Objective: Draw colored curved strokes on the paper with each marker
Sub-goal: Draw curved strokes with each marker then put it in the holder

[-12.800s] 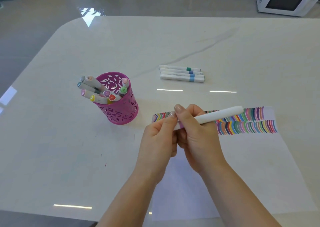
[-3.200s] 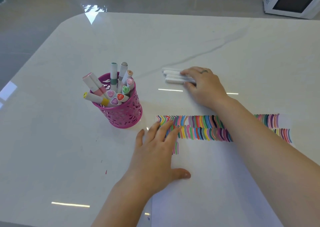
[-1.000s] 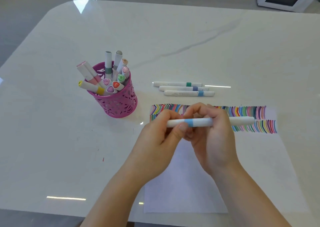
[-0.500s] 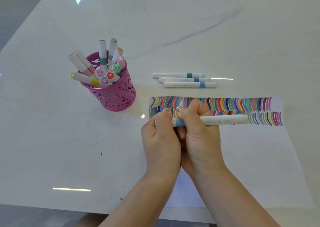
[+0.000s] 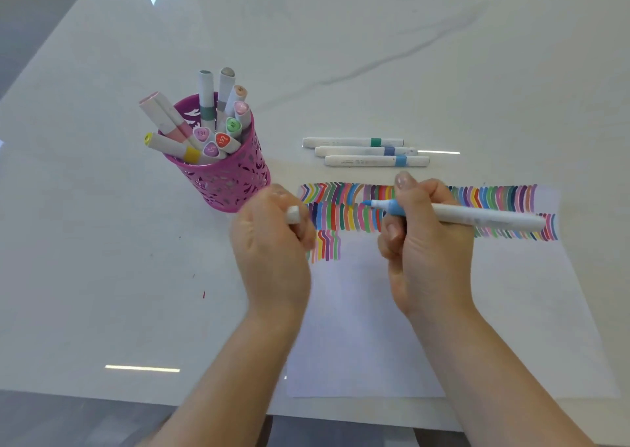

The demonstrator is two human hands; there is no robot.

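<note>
Right hand [image 5: 426, 238] grips uncapped blue marker [image 5: 477, 215], tip pointing toward left hand [image 5: 272, 238]. Left hand, blurred, closed on what looks like the white cap [image 5: 293, 214]. Paper [image 5: 375, 327] under both; pink pen cup [image 5: 221, 177] beyond left hand.

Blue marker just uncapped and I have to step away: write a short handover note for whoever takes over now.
Right hand holds the uncapped blue marker, tip over the stroke rows, not yet on a bare spot.
Left hand is closed on its white cap.
Paper: two full rows of strokes, a third begun at the left edge; the rest is blank.
Three capped markers lie above the paper; more stand in the pink cup.
Left: draw the blue stroke next in the third row, recap, go on with the remaining markers.
</note>
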